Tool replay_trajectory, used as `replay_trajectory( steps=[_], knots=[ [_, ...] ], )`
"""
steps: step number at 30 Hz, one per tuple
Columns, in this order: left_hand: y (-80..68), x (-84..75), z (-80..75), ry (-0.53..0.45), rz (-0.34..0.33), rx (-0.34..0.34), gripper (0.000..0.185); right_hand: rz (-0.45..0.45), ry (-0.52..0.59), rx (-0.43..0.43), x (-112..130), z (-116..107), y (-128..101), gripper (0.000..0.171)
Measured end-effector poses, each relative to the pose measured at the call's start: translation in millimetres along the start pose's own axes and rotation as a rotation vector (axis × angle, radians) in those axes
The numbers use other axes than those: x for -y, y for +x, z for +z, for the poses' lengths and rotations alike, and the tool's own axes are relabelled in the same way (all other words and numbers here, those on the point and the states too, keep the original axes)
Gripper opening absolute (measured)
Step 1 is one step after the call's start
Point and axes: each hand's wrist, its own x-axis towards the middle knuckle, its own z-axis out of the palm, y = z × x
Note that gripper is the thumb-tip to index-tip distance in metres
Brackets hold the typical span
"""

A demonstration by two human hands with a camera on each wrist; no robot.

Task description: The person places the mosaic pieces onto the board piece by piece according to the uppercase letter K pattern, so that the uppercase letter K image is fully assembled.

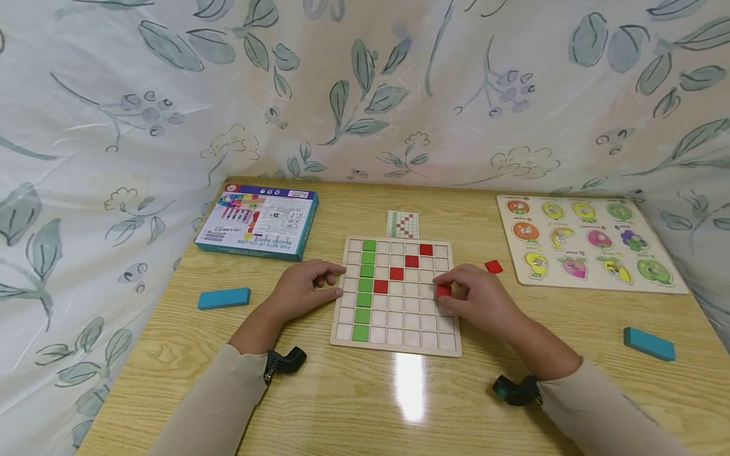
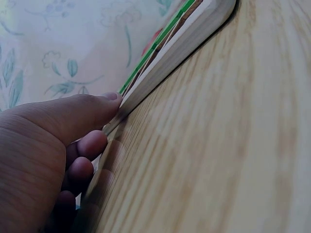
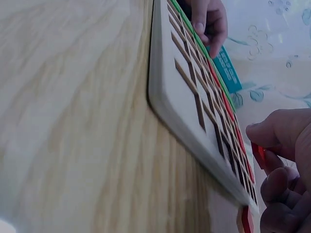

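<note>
A wooden grid board (image 1: 399, 339) lies in the middle of the table, with a green column of tiles (image 1: 365, 286) and a red diagonal of tiles (image 1: 403, 266) set in it. My left hand (image 1: 302, 288) rests against the board's left edge (image 2: 160, 63), thumb and fingers curled on it. My right hand (image 1: 476, 294) pinches a red square tile (image 1: 443, 291) over the board's right side; the tile (image 3: 257, 151) shows between its fingers (image 3: 272, 141). Another red tile (image 1: 493, 266) lies loose on the table just right of the board.
A small pattern card (image 1: 402, 224) lies behind the board. A blue game box (image 1: 259, 220) sits back left, a fruit peg puzzle (image 1: 587, 244) back right. Two teal blocks (image 1: 224, 298) (image 1: 649, 343) lie left and right. Floral cloth surrounds the table.
</note>
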Motion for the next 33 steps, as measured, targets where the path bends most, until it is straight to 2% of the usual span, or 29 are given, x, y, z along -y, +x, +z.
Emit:
replay_trajectory(
  steps=[8,15,33],
  knots=[
    [-0.5,-1.3,-0.8,-0.003,-0.012,0.003,0.036,-0.018,0.03,0.044,15.1,15.2,10.0,0.03],
    [-0.3,-0.9,-0.8,0.003,-0.01,0.006,0.037,-0.092,0.031,0.044,25.1,29.3,16.7,0.021],
    [0.1,0.6,-0.8,0.0,0.003,0.0,0.036,-0.11,-0.017,0.156,46.8,46.7,34.5,0.018]
  ],
)
